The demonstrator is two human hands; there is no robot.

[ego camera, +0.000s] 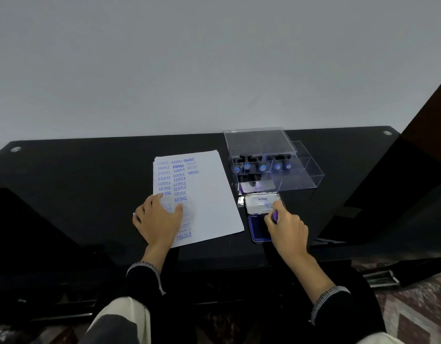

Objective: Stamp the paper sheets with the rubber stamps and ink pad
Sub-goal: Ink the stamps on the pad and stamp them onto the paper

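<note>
On the counter [90, 170] | left hand [158, 219] flat, pinning paper sheets [209, 194] | right hand [286, 228] grips stamp [274, 216] on ink pad [258, 228] | press evenly, lift straight

We are wearing a black top with long sleeves, and both sleeves are ending a little above the wrists. Around the left cuff [146, 271] a narrow band of pale trim is running, patterned with small dark and light marks, and it is continuing a short way up the open edge of the sleeve. The right cuff [330, 297] is carrying the same pale patterned band. Our left hand [158, 218] and right hand [287, 228] are bare, showing no rings or watch. Lower down, light cream trousers [120, 319] are showing at the knees, partly covered by the dark cloth of the top.
</note>
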